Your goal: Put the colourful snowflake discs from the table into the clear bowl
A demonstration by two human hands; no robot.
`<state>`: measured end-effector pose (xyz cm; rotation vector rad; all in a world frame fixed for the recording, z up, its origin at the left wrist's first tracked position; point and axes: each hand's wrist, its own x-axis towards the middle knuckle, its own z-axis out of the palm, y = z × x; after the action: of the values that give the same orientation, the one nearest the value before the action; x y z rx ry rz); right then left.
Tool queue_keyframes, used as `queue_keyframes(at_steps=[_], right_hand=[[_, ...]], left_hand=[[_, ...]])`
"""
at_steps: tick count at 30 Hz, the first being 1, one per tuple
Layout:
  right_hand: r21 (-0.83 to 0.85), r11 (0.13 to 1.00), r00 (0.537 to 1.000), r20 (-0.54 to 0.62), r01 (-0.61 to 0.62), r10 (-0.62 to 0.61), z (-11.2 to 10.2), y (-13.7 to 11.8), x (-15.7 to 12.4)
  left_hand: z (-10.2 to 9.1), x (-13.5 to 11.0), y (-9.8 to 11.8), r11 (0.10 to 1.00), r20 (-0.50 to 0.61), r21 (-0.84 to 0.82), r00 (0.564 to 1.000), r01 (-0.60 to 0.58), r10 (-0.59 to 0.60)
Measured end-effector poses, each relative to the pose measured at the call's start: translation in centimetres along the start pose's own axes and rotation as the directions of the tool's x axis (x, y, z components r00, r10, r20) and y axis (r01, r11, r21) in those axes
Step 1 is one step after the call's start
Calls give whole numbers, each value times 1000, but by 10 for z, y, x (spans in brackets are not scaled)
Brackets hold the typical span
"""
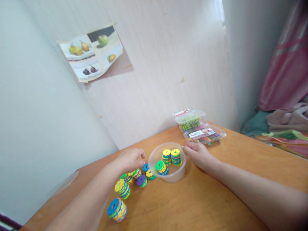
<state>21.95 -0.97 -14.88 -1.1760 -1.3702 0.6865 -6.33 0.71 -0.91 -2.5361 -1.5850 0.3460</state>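
My right hand (198,154) pinches the rim of a clear plastic bowl (177,177) on the table. Inside the bowl stand three stacks of colourful notched discs, among them a green-topped stack (161,167) and a yellow-topped stack (176,157). Left of the bowl, my left hand (132,159) hovers over more disc stacks, its fingers loosely bent and apart, with nothing visible in them. Below it on the table are a purple-topped stack (141,181), a yellow-topped stack (122,188) and a blue-topped stack (117,210). My left hand and forearm partly cover some stacks.
Two clear plastic boxes stand at the back of the wooden table (183,205): one with green pieces (190,122), one with mixed colourful pieces (205,136). A round clear lid (64,184) lies at the left edge. Cloth items (286,118) are piled beyond the right edge.
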Motion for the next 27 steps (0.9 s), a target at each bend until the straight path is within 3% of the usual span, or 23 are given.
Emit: queue_keyframes(at_steps=[4,14,27], right_hand=[[42,999,999,-36,-11,12,-3,2,1],[-17,1000,1000,-4,-4,4,-1,7,3],[-50,999,1000,-14,6,-7,-3,0,2]], left_hand=[[5,0,-3,999,45,38,999,8,-10],[11,12,14,992,140,121,990,-38,21],[23,20,13,982,142,170,988,-83,59]])
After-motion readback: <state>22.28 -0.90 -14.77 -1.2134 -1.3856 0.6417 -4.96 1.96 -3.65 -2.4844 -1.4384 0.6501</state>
